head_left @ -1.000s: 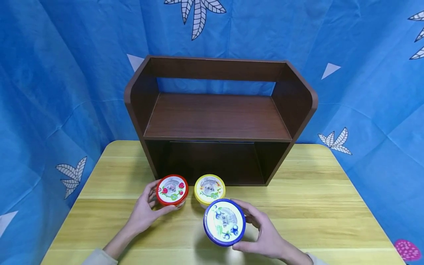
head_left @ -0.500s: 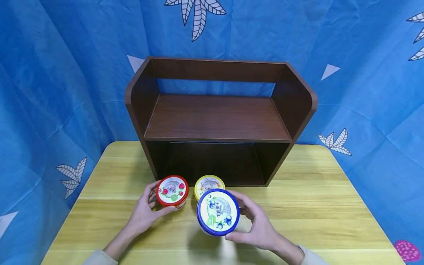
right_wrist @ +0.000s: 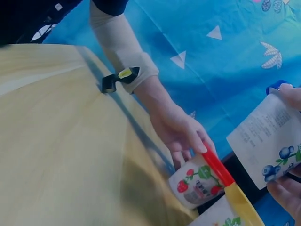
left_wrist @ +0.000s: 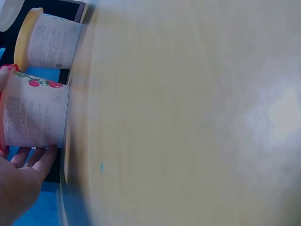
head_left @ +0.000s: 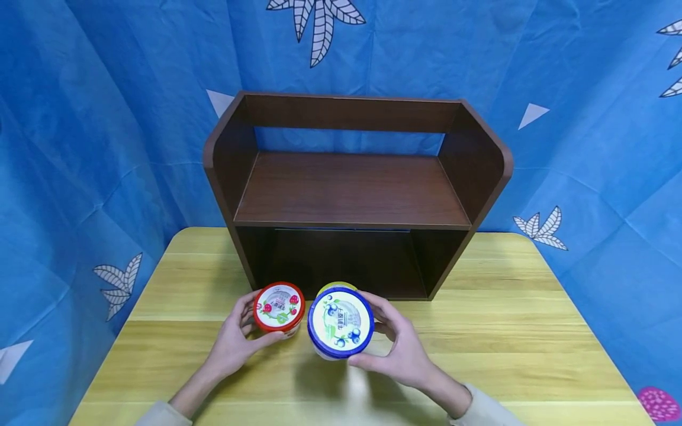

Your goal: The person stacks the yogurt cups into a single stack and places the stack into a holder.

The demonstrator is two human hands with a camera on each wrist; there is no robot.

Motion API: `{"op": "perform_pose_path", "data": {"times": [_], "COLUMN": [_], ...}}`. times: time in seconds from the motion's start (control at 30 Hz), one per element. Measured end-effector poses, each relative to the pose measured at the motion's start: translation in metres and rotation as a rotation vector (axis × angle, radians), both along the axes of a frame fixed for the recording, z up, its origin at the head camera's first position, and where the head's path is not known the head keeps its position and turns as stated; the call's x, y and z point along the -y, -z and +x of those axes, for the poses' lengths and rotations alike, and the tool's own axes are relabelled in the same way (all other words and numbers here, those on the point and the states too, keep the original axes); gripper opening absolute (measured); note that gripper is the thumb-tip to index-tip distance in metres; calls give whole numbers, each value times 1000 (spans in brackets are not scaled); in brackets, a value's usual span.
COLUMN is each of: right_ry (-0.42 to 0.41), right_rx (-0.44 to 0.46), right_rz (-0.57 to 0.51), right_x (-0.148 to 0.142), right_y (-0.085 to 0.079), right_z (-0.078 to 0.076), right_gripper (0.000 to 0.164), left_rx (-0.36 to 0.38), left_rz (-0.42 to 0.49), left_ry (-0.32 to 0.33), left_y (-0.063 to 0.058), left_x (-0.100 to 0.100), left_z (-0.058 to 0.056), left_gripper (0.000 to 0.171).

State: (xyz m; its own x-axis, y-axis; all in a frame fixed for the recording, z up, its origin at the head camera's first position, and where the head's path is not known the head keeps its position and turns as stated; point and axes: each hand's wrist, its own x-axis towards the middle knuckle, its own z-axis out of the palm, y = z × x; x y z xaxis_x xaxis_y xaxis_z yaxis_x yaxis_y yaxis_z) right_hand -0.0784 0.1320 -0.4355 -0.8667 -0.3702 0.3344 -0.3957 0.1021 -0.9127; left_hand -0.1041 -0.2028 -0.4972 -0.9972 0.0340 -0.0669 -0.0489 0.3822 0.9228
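Note:
My left hand (head_left: 232, 341) grips a red-lidded paper tub (head_left: 279, 305) with strawberries on it, standing on the table before the shelf. The left wrist view shows its white side wall (left_wrist: 35, 110), fingers curved round it. My right hand (head_left: 401, 350) holds a blue-lidded tub (head_left: 341, 322) printed with blueberries, thumb and fingers on opposite sides. This tub is raised, its shadow falling on the table, and tilted in the right wrist view. Behind it in the head view a yellow-lidded tub (head_left: 337, 285) is mostly hidden; in the left wrist view it stands beside the red one.
A dark brown two-tier shelf (head_left: 351, 186) stands at the back of the wooden table (head_left: 506, 331), close behind the tubs. Blue cloth (head_left: 586, 148) with leaf prints hangs around the table.
The blue-lidded tub in my right hand has moved left and forward, and now covers most of the yellow-lidded tub in the head view. My left hand stays on the red-lidded tub.

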Motion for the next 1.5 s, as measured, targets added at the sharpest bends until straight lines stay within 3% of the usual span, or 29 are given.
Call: {"op": "perform_pose_path", "data": {"times": [0.17, 0.8, 1.1, 1.5], "right_ry": [-4, 15, -6, -4], "right_rx": [-33, 7, -5, -10], "right_rz": [-10, -34, -75, -65], "right_x": [6, 34, 50, 68], "right_y": [1, 6, 7, 12], "right_z": [-7, -40, -48, -56], "right_gripper": [90, 86, 88, 88], "left_rx": [-9, 2, -36, -21], "left_rz": [13, 3, 61, 36], "left_ry": [6, 0, 39, 25], "left_y": [0, -1, 1, 2], "left_x": [-1, -1, -1, -1], "left_z": [0, 0, 0, 1], "left_gripper": [99, 99, 97, 96]}}
